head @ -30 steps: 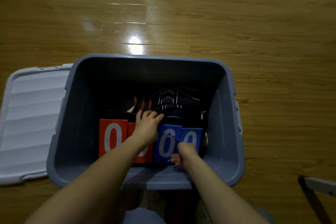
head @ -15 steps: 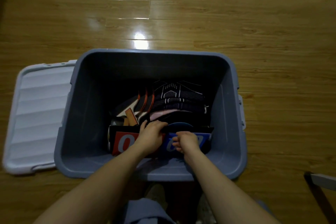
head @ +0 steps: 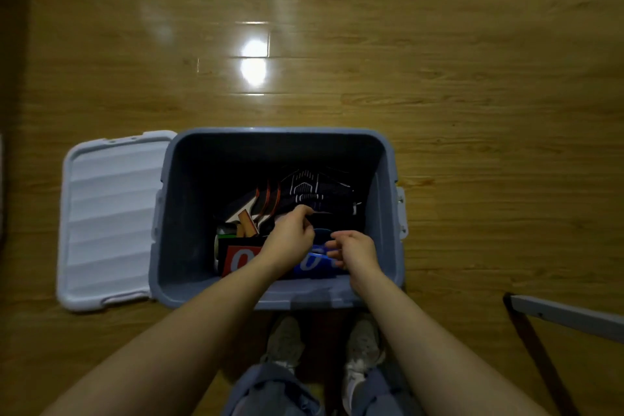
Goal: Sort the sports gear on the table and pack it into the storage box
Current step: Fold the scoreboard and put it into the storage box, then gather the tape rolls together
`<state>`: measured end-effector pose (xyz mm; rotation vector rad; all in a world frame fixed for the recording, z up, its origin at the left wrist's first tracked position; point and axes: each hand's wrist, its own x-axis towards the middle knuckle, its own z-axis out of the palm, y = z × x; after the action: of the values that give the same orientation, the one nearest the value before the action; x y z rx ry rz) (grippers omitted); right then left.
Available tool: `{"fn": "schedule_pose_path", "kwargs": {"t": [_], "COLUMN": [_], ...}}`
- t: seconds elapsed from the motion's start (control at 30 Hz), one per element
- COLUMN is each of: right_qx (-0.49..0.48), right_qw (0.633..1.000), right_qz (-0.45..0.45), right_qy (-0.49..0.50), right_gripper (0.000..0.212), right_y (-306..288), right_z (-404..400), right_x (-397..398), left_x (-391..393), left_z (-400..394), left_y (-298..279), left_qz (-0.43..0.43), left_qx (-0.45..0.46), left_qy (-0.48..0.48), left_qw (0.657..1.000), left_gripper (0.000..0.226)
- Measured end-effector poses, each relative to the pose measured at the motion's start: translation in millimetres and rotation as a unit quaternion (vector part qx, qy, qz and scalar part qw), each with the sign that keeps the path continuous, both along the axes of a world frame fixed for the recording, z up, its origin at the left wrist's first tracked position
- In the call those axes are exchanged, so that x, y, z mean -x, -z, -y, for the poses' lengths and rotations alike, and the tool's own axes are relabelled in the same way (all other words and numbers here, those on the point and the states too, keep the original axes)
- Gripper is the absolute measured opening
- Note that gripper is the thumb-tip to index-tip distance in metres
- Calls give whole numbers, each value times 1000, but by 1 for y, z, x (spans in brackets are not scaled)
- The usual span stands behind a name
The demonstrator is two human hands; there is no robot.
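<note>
The grey-blue storage box [head: 162, 213] stands open on the wooden floor. Inside, against its near wall, lies a flip scoreboard with a red zero card [head: 239, 258] and blue cards [head: 309, 263]. Behind it are table tennis paddles [head: 266, 203] and a dark item with white line markings [head: 314, 189]. My left hand [head: 290, 236] hovers over the middle of the scoreboard with loosely curled fingers and holds nothing I can see. My right hand [head: 354, 248] hangs just above the blue cards, fingers relaxed and apart from them.
The box's pale lid [head: 108, 219] lies flat on the floor, touching the box's left side. My feet in light shoes [head: 283, 338] stand right before the box. A grey metal frame with a dark leg [head: 557, 314] juts in at the lower right.
The scoreboard has gone from upright in both hands to lying low in the box. Both hands have let go of its top edge and lifted; the view has pulled back.
</note>
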<state>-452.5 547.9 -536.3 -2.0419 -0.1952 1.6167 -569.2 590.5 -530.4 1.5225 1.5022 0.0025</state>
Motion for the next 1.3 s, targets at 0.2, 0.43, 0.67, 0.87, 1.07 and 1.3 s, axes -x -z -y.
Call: {"fn": "schedule_pose_path", "kwargs": {"t": [0.2,0.43,0.67,0.87,1.07,1.3], "right_qx": [-52,-112,-161,-168,-166,-134], "right_qw": [998,989,962,914,860,808], "right_qz": [26,94,189,267,325,374], "right_qy": [11,21,115,254,357,434], "right_gripper": [19,18,18,17,19,21], "right_y": [-122,-267,-392,-465,-514,-541], "right_z": [-12,-16,36,135,250,381], "right_x": [-28,-72,-141,-201,-266,-320], "left_x": [-34,-88,-174,-262,-344,-413], "left_z": [-16,-31,2,80,175,307], "left_y": [-123,-265,-384,-469,-519,-540], "left_qz": [68,147,199,239,231,239], "left_qx": [7,4,13,11,31,67], "left_qy": [-35,-58,50,214,364,453], "left_qw": [997,987,979,947,902,856], "left_gripper": [29,12,19,17,13,17]}}
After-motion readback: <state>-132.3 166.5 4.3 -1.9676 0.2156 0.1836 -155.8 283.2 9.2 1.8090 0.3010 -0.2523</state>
